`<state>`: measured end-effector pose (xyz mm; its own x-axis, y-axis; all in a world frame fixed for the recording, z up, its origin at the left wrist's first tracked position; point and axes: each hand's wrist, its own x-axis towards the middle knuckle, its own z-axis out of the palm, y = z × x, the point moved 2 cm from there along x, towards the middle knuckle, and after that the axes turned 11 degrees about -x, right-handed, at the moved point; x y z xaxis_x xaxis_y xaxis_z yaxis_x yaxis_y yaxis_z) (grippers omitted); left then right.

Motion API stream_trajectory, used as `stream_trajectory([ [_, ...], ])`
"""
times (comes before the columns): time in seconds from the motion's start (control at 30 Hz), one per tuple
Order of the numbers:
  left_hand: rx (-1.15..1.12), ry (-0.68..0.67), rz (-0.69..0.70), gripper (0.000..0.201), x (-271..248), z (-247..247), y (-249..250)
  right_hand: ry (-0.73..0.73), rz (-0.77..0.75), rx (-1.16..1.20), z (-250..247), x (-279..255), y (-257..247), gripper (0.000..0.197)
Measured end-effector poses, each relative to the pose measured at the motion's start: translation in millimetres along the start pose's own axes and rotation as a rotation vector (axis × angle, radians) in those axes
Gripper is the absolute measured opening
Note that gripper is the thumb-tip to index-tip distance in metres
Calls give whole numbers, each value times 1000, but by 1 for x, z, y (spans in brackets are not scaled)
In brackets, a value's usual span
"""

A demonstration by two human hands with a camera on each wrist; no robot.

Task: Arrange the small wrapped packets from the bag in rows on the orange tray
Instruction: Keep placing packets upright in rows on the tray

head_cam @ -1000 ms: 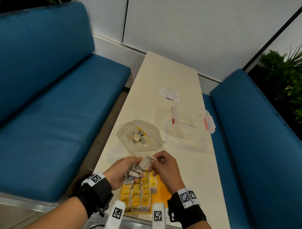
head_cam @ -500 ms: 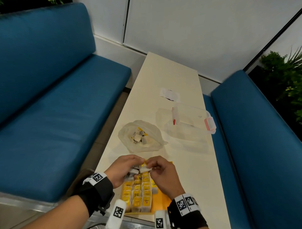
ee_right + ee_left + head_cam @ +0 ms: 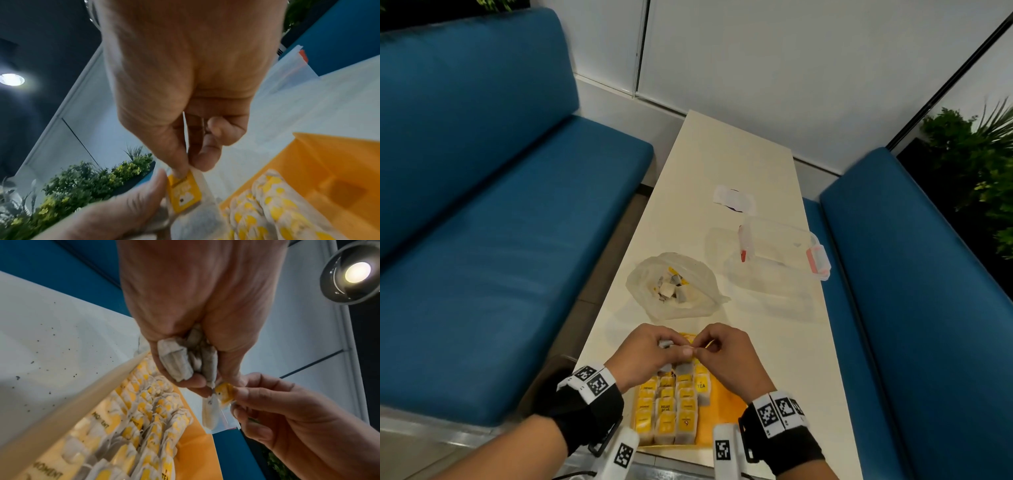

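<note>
Rows of yellow-and-white packets (image 3: 666, 407) fill the left part of the orange tray (image 3: 726, 407) at the table's near end. Both hands meet over the tray's far edge. My left hand (image 3: 671, 347) grips a bunch of grey-white packets (image 3: 176, 360) in its curled fingers. My right hand (image 3: 705, 346) pinches one packet by its yellow tag (image 3: 183, 193), and the left thumb touches that same packet (image 3: 209, 412). Beyond the hands lies the crumpled clear bag (image 3: 674, 284) with a few packets inside.
A clear plastic box with pink clasps (image 3: 777, 253) stands to the right of the bag, and a white slip (image 3: 734, 198) lies farther back on the cream table (image 3: 722, 154). Blue benches (image 3: 500, 240) flank the table on both sides. The tray's right part shows bare orange.
Both hands have come down and forward from above the tray to its far edge. The packet the right hand held up is now low between the two hands.
</note>
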<state>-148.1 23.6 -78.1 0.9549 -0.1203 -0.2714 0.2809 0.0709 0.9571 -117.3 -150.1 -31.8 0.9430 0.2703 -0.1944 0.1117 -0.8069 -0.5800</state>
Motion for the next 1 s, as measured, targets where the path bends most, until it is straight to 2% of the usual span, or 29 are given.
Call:
stream_trajectory([
  [0.1,-75,54,-14,5,-1,-5,-1,4,25,-14,-13,2,5,14],
  [0.2,-52,90,-18,5,-1,-10,-3,-37,65,-160,-22,4,14,15],
  [0.3,19,57,-12,14,0,-9,-2,-61,96,-97,-24,3,17,13],
  [0.43,49,-57,-19,34,2,1,-6,-139,48,27,-24,-1,8,7],
  [0.5,120,-78,16,26,4,7,-8,-139,28,74,-20,-2,6,7],
  [0.6,163,-30,34,8,5,11,-9,-89,93,210,-12,-2,12,6],
  [0.83,100,16,-15,9,5,11,-8,-124,177,308,6,-6,27,4],
  [1.0,-23,108,-104,7,4,3,-14,-163,277,230,3,-9,47,7],
])
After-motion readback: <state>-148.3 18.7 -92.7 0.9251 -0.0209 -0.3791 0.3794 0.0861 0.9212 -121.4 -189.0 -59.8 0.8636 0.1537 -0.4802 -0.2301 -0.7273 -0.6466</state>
